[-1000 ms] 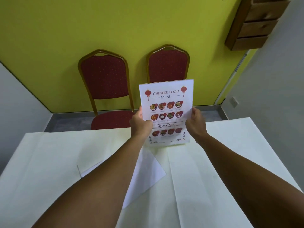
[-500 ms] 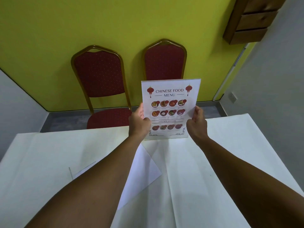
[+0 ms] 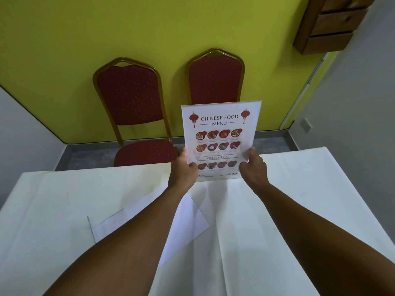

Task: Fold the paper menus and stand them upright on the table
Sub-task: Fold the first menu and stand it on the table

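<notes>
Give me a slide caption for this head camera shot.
Both hands, left and right, hold a Chinese food menu upright at the table's far edge.

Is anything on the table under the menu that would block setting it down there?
Nothing visible does. The menu hangs over bare tablecloth; the only other thing, a white paper sheet, lies nearer the person, under the left forearm.

Bare tablecloth (image 3: 299, 210) lies open from 12 to 3 o'clock; a flat paper sheet (image 3: 188, 218) occupies 9 o'clock.

Two red padded chairs (image 3: 136, 110) (gold frames) stand against a yellow-green wall (image 3: 106, 28) on grey floor (image 3: 85, 153).
</notes>
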The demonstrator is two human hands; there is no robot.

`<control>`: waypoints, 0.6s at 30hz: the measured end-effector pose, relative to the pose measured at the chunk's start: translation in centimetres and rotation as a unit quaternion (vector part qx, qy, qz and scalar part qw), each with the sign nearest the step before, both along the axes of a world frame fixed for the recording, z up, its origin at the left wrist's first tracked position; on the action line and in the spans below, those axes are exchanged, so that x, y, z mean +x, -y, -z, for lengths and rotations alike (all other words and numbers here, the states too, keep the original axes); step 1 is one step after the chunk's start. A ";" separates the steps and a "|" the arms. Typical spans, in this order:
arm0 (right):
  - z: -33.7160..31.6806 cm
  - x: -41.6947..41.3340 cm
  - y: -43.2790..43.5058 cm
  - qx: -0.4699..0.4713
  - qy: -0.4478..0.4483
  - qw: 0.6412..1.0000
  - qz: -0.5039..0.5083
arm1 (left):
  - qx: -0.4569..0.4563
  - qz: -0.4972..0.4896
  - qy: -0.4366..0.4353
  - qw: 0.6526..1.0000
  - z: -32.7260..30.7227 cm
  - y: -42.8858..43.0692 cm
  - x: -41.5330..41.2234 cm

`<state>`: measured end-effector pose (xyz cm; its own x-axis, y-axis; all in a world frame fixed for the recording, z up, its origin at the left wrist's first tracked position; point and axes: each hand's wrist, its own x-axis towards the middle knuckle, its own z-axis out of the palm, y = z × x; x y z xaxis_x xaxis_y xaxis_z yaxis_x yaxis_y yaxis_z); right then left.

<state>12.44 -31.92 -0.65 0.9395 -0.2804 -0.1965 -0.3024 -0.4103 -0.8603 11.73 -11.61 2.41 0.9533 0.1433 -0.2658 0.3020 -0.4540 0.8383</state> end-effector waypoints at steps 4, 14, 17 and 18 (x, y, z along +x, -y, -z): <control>0.4 0.2 0.1 -0.022 -0.014 1.000 -0.010 | 0.033 0.018 0.002 0.999 -0.1 0.2 -0.1; -0.5 -1.3 -1.1 -0.035 0.041 0.998 0.015 | 0.125 0.063 -0.035 0.990 -0.7 -0.7 -0.9; 1.5 -0.7 -1.4 -0.075 0.055 0.996 0.003 | 0.181 0.094 -0.046 0.978 -0.7 -2.0 -1.6; 1.0 -1.1 -2.0 -0.100 0.067 0.993 -0.004 | 0.205 0.108 -0.048 0.972 -0.7 -2.5 -1.9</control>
<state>11.36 -29.89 -1.64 0.9555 -0.2946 -0.0111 -0.1877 -0.5788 -0.7936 9.83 -9.09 3.09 0.9468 0.0546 -0.3172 0.2295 -0.8054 0.5465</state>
